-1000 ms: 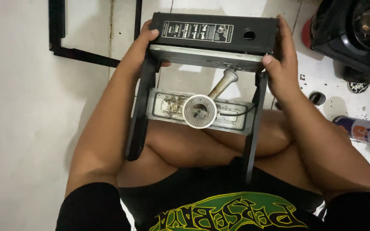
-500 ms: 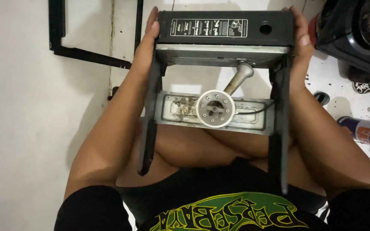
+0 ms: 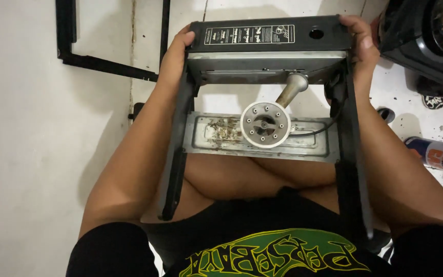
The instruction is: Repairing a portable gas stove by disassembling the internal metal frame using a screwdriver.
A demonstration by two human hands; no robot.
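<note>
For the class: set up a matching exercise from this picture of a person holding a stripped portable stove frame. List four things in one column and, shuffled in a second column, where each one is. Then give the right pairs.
Column one:
1. left hand
2. right hand
3. round burner head
4. spray can

Column two:
A. lying on the floor at the right edge of the view
B. gripping the stove frame's far left corner
C. in the middle of the frame, on a metal tube
D. gripping the frame's far right corner

Pairs: 1-B, 2-D, 3-C, 4-A

Black stove frame [image 3: 262,102] stripped open, round burner exposed, on lap.
</note>
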